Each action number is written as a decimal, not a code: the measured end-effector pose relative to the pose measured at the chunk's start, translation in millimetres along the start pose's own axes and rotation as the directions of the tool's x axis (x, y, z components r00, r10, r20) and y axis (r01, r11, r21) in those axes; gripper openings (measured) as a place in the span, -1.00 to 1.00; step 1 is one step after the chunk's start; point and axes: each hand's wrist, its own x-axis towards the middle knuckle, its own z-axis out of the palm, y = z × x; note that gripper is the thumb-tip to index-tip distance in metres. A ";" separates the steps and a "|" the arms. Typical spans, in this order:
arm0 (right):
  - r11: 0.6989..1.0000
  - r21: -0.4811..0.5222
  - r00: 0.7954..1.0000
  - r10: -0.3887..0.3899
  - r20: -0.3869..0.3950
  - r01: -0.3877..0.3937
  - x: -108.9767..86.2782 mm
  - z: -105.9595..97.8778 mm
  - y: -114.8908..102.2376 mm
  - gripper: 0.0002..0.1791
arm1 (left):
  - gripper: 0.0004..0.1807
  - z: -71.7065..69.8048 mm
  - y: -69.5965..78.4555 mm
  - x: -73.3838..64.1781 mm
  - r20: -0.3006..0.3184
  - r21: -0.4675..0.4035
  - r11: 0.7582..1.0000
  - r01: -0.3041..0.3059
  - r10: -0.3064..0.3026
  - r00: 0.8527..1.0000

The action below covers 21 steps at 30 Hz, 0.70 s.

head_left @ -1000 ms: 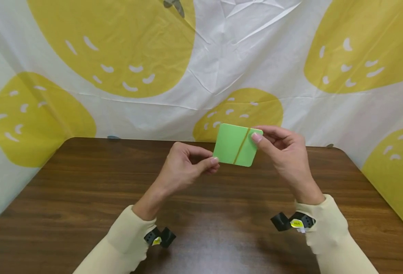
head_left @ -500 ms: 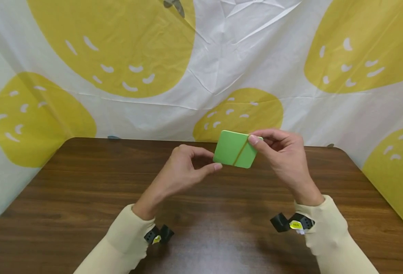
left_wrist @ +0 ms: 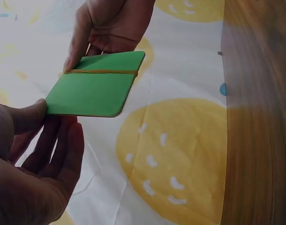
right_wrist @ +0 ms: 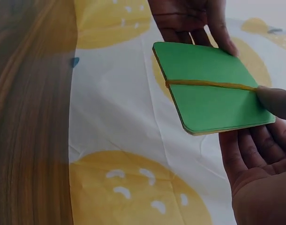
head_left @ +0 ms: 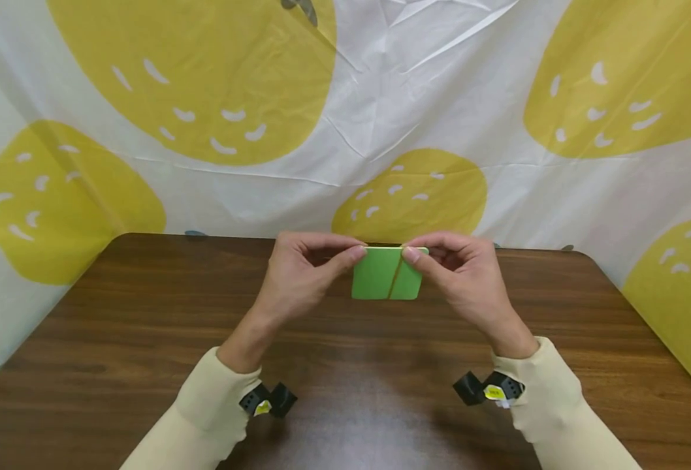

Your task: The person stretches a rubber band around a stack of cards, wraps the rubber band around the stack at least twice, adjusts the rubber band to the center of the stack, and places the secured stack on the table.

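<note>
A thin green rounded-corner card stack point(head_left: 371, 277) is held up in front of me, above the table. A tan rubber band point(head_left: 395, 274) runs around it, right of its middle. My left hand point(head_left: 298, 271) pinches its upper left corner between thumb and fingers. At the upper right my right hand point(head_left: 469, 277) pinches it, the thumb by the band. In the right wrist view the green stack point(right_wrist: 208, 103) shows a thin layered edge, with the band point(right_wrist: 204, 83) across its face. The left wrist view shows the fingers point(left_wrist: 63, 150) beneath the stack point(left_wrist: 91, 93).
A dark brown wooden table point(head_left: 334, 405) spreads below the hands. Behind it hangs a white cloth point(head_left: 251, 202) with large yellow fruit shapes. Black cameras sit on both wrists, the left camera point(head_left: 268, 399) and the right camera point(head_left: 489, 388), over cream sleeves.
The left hand has let go of the lower left corner and taken the upper left one. The stack has levelled out and come slightly down and left. The right thumb has slid inward to the band.
</note>
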 end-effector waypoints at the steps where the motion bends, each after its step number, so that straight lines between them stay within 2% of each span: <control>1: 1.000 -0.010 1.000 0.000 0.002 0.000 -0.4 0.6 0.2 -0.93 | -0.90 0.4 -0.2 0.2 -0.007 0.009 1.000 -0.011 0.011 1.000; 5: 0.999 -0.038 1.000 -0.013 0.008 0.013 -1.5 3.1 0.8 -0.93 | -0.94 2.9 0.3 0.0 -0.037 0.048 0.997 -0.053 0.054 0.998; 10: 0.994 -0.096 0.999 -0.042 0.033 0.045 -2.2 5.8 0.6 -0.90 | -0.95 6.3 1.2 -1.3 -0.041 0.060 0.994 -0.092 0.095 0.995; 21: 0.992 -0.118 0.999 -0.039 0.021 0.041 -4.5 11.0 -1.3 -0.90 | -0.95 9.6 0.8 -4.7 -0.047 0.052 0.993 -0.101 0.104 0.993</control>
